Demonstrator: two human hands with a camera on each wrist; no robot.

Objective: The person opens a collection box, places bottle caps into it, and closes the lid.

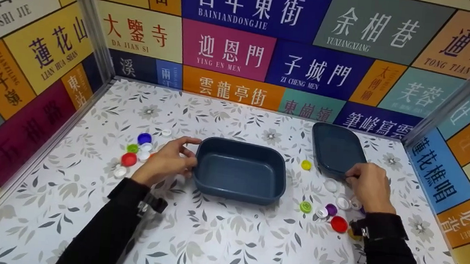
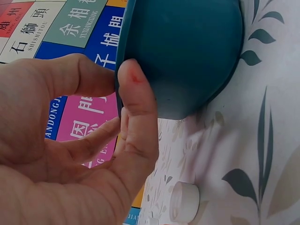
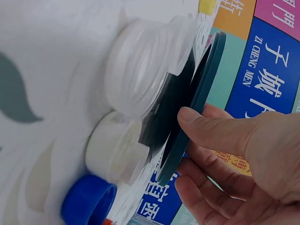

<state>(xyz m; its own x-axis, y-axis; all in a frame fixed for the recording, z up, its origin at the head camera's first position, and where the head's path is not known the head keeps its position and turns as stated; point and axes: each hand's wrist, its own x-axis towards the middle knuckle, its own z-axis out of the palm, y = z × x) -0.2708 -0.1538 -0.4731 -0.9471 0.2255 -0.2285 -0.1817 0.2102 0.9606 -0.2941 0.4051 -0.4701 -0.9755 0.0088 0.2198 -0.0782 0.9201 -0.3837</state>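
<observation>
A dark blue rectangular box (image 1: 233,195) stands uncovered on the table, with no contents showing. At its left end my left hand (image 1: 167,160) pinches the rim; the left wrist view shows the thumb on the outer wall of the box (image 2: 187,56) and fingers at the rim's other side. Farther right, my right hand (image 1: 372,188) pinches the near edge of a matching dark blue lid (image 1: 339,148). In the right wrist view the thumb lies on one face of the lid (image 3: 206,82), with fingers behind, and a dark shadow shows under that edge.
Bottle caps lie left of the box, among them a blue cap (image 1: 144,139) and a red cap (image 1: 129,159). More lie near the right hand: a yellow cap (image 1: 306,165), a green cap (image 1: 305,207), another red cap (image 1: 339,224). Printed panels (image 1: 229,54) wall the table.
</observation>
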